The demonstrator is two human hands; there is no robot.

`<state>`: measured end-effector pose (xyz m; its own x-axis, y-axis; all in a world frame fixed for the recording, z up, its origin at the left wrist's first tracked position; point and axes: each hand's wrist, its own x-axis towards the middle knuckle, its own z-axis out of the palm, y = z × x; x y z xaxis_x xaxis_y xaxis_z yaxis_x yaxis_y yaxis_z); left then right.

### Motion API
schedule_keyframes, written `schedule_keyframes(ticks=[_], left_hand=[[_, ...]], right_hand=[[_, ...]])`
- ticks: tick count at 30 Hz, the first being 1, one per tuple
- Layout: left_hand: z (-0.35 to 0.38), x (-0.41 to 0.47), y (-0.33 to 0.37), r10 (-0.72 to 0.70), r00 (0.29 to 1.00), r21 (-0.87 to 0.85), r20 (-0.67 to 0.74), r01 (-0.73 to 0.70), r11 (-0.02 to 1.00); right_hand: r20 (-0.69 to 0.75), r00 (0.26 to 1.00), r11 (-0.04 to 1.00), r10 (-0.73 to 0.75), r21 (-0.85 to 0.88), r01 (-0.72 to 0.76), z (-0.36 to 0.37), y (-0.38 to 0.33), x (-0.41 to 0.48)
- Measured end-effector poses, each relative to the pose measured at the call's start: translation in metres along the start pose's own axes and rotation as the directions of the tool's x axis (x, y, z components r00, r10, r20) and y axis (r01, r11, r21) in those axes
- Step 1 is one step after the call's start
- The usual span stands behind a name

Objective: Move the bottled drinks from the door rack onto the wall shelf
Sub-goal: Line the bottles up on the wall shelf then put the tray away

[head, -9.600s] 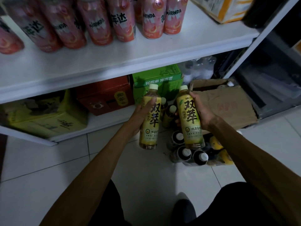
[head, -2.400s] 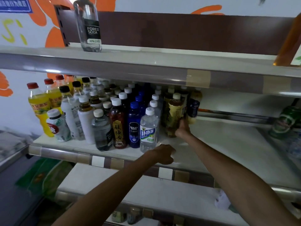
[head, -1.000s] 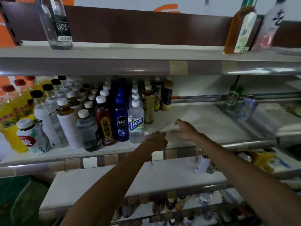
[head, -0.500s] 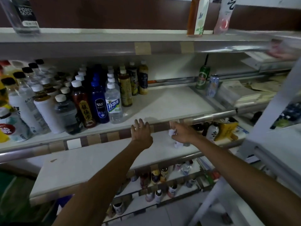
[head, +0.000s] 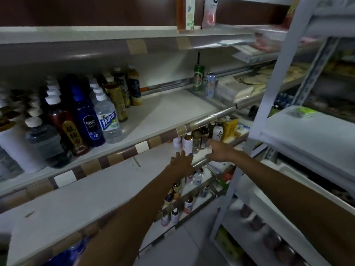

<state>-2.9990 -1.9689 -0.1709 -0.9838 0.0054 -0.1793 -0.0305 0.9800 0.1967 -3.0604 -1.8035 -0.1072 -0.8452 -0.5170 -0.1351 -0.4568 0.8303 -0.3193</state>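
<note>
While reaching forward with both bare arms, holding nothing in either one. Spreading the fingers of the left grip (head: 182, 162), palm down, just over the front rail of the lower shelf (head: 92, 191). Stretching the right grip (head: 219, 151) out just beside it, fingers loosely parted and pointing left toward a cluster of small bottles (head: 187, 144) at the right end of that shelf; being unable to tell whether touching them or not. Looking at the bottled drinks (head: 63, 120) standing upright, packed in rows on the left half of the wall shelf (head: 172, 110), one level above both grips and well apart from the fingers. Finding at the right edge of that crowd a clear water bottle (head: 107, 121) in front, a blue soda bottle (head: 86, 120) just beside it on the left, and a yellow-labelled tea bottle (head: 116, 101) just behind. Seeing a green can (head: 198, 77) and a pale can (head: 210, 85) standing side by side at the far right back of the same shelf, with stacked papers (head: 234, 89) beside them. Catching two tall bottles (head: 184, 16) up on the top shelf (head: 86, 35) and a white metal rack (head: 269, 83) rising along the right
</note>
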Motion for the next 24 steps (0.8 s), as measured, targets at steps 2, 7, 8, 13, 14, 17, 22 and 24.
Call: schedule_keyframes(ticks=[2, 7, 8, 13, 14, 17, 22, 24], left_hand=[[0.013, -0.005, 0.008, 0.055, 0.998, -0.03, 0.01, -0.055, 0.998], [0.039, -0.016, 0.03, 0.214, 0.972, -0.062, 0.102, -0.208, 0.976], [0.046, -0.02, 0.039, 0.247, 0.962, -0.04, 0.12, -0.244, 0.969], [0.073, -0.043, 0.08, 0.359, 0.908, -0.047, 0.216, -0.358, 0.933], [0.076, -0.044, 0.089, 0.362, 0.902, -0.056, 0.234, -0.359, 0.932], [0.1, -0.033, 0.118, 0.401, 0.879, -0.084, 0.257, -0.393, 0.916], [0.104, -0.081, 0.176, 0.484, 0.823, -0.104, 0.297, -0.476, 0.873], [0.115, -0.1, 0.199, 0.494, 0.793, -0.098, 0.356, -0.494, 0.864]], right_hand=[[0.017, 0.999, 0.999, 0.045, 0.001, -0.045, 0.015, 0.006, -0.018], [0.111, 0.963, 0.961, 0.246, 0.099, -0.257, 0.052, 0.033, -0.067], [0.111, 0.954, 0.951, 0.279, 0.109, -0.291, 0.058, 0.039, -0.084], [0.122, 0.877, 0.874, 0.465, 0.097, -0.477, 0.077, 0.065, -0.158], [0.115, 0.853, 0.848, 0.509, 0.107, -0.52, 0.078, 0.071, -0.173], [0.079, 0.807, 0.795, 0.585, 0.142, -0.59, 0.078, 0.085, -0.216], [0.056, 0.718, 0.698, 0.694, 0.195, -0.689, 0.091, 0.102, -0.296], [0.059, 0.691, 0.67, 0.721, 0.198, -0.716, 0.099, 0.104, -0.33]])
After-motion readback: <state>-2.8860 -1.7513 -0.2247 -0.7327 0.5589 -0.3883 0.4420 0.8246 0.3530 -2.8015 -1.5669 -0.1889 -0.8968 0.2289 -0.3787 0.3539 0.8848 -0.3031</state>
